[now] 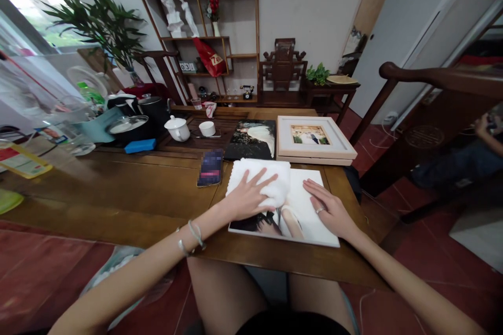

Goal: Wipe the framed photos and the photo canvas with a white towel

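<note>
My left hand lies with spread fingers on a folded white cloth. The cloth covers the upper left part of a large photo print lying flat at the table's front edge. Flat on the print's white right side rests my right hand, fingers stretched out and close together, a ring on one finger. Behind the cloth is a dark photo panel showing a white dress. Light wooden picture frames are stacked to its right. A phone lies left of the cloth.
On the table's left stand a white lidded cup, a small white bowl, a blue sponge, a lidded pan and a yellow bottle. A dark wooden chair stands at the right, with a person beyond it.
</note>
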The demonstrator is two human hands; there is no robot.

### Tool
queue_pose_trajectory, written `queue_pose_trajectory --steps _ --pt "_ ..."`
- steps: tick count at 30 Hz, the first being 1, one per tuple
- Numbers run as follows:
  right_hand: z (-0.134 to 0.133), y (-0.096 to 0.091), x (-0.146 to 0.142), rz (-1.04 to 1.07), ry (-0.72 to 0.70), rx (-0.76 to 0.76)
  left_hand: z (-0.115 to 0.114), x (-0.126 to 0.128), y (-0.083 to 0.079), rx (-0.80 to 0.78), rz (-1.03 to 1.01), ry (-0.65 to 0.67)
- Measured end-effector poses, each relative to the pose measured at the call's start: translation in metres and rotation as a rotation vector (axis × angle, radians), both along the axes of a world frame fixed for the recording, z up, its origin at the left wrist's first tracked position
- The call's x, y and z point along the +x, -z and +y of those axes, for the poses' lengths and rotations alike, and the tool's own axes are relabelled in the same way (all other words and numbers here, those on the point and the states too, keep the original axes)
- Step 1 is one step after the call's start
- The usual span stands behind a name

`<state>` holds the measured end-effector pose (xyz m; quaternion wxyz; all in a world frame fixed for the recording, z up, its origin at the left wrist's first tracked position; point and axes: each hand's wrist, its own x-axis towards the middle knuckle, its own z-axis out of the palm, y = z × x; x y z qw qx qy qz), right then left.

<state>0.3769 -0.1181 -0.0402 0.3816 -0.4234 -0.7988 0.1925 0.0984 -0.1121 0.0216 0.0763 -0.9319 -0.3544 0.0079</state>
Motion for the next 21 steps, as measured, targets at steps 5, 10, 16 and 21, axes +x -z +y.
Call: queue_pose_trajectory --steps 5,10,16,21 --pt "-0.001 0.0 -0.001 0.011 0.003 -0.003 -0.07 -0.001 0.0 -0.093 -0.066 0.073" --pt "-0.001 -0.001 -0.002 0.006 0.011 -0.015 -0.096 -0.003 0.002 -0.107 -0.102 0.1" --pt "-0.001 -0.001 -0.001 0.015 0.009 -0.003 -0.028 -0.004 -0.004 -0.105 -0.029 -0.027" --pt "-0.001 -0.001 -0.001 0.012 0.004 -0.006 0.024 -0.004 -0.004 -0.071 -0.033 -0.025"
